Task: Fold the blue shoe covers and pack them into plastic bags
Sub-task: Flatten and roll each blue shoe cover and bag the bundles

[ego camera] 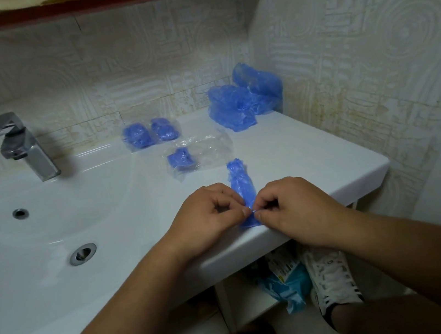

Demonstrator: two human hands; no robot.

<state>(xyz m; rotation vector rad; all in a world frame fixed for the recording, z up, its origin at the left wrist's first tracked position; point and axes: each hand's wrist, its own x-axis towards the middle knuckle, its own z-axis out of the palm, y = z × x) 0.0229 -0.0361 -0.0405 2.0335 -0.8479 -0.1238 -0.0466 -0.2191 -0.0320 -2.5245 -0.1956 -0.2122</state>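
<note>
A narrow folded blue shoe cover (241, 185) lies lengthwise on the white counter (313, 158) near its front edge. My left hand (207, 220) and my right hand (295, 209) both pinch its near end, fingertips almost touching. Beyond it lies a clear plastic bag (205, 150) with one folded cover (180, 158) inside at its left. Two packed bags (150, 133) sit side by side by the back wall. A loose pile of unfolded blue covers (243, 98) fills the back right corner.
A white basin (35, 225) with a drain (83, 253) and a chrome tap (22, 146) takes up the left. Tiled walls close the back and right. Below the counter are a blue package (287, 283) and a white shoe (332, 276).
</note>
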